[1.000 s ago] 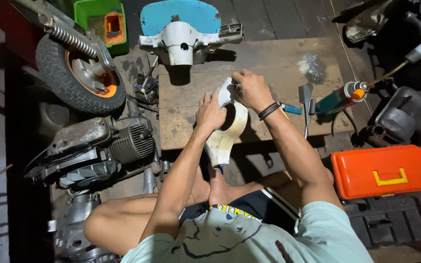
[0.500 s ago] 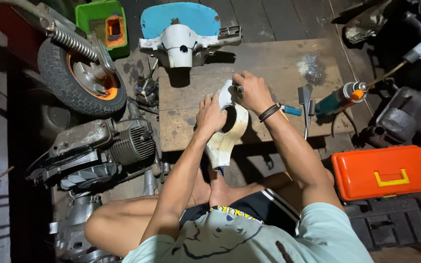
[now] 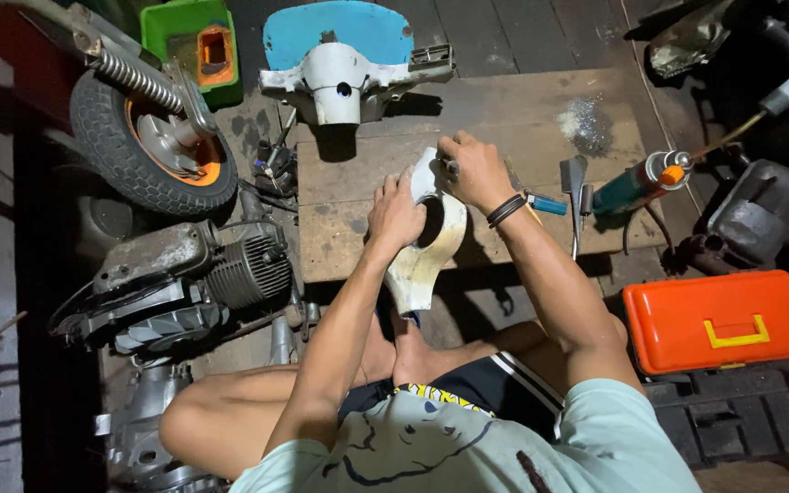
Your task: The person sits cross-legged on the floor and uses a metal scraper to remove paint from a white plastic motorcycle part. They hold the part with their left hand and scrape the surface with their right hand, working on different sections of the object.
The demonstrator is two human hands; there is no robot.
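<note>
I sit on the floor at a low wooden board (image 3: 504, 128). A cream-white scooter body cover with a round hole (image 3: 426, 251) lies over the board's near edge. My left hand (image 3: 394, 215) grips its left side and holds it steady. My right hand (image 3: 472, 169) is closed around a small tool at the cover's upper end; the tool tip is hidden under my fingers. A black band sits on my right wrist.
A blue-and-white scooter headset (image 3: 344, 59) lies at the board's far edge. A wheel with fork (image 3: 152, 146) and an engine (image 3: 184, 283) stand at left. A spray can (image 3: 636, 183), a scraper (image 3: 575, 187) and an orange toolbox (image 3: 719, 319) are at right. A green tray (image 3: 189, 41) is at the top.
Both hands stay on the white cover with only slight shifts. The view has drifted a little; nothing was picked up or let go.
</note>
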